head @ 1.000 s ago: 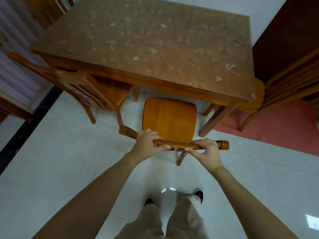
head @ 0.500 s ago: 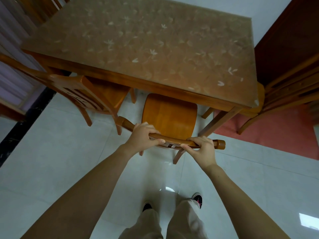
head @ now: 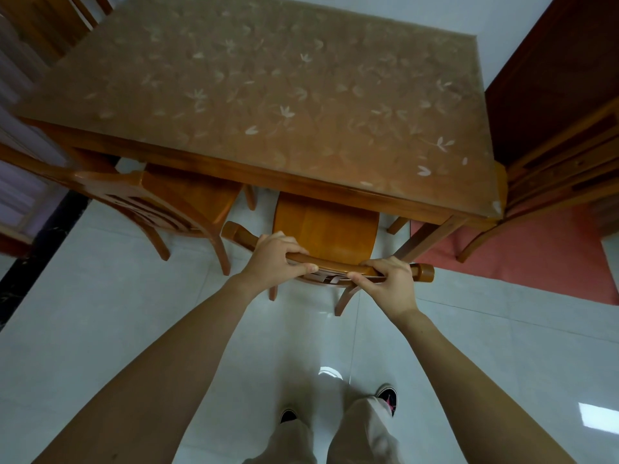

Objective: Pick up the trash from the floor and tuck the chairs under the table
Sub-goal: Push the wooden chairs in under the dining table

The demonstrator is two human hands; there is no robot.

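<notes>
My left hand and right hand grip the chair back. Risk: its right side striking the table leg, since clearance looks slight.

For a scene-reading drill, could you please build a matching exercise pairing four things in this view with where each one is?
Things:
1. left hand
2. right hand
3. middle chair
4. left chair

Places:
A. seat partly under the table's near edge, back rail held by both hands
B. at the table's near-left corner, standing at an angle
C. on the back rail near its right end
D. on the back rail near its left end

Pairs: 1-D, 2-C, 3-A, 4-B
</notes>
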